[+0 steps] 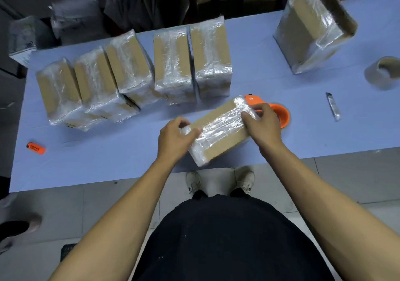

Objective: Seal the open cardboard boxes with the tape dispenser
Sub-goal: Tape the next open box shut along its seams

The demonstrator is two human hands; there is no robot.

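Far off to the left of the left hand (176,138), near the table's (255,72) front edge, lies a small orange lighter (36,147); it carries dark printing along its side, too small and blurred to read. Beyond that hand, at the back of the table, five cardboard boxes (138,72) stand side by side in a row, each already wound in clear tape, so I judge those finished.

Between the two hands sits the box in work (218,129), lying at a slant on the table near its front edge. Clear tape already runs along its top and over both ends, with bare cardboard showing on either side of the strip. The left hand grips the near-left end, fingers and thumb curled over the taped corner. The right hand (263,124) holds the far-right end the same way, fingers bent over the tape. By my reading this box is close to sealed and the hands are smoothing or turning it.

Just behind the right hand rests the orange tape dispenser (279,111), partly hidden, held by neither hand. Further right lie a utility knife (333,107) and a spare tape roll (384,72). Beyond them, a larger taped box (313,27) tilts with one end still open: that one looks left to do. No brand or label is legible on any box.
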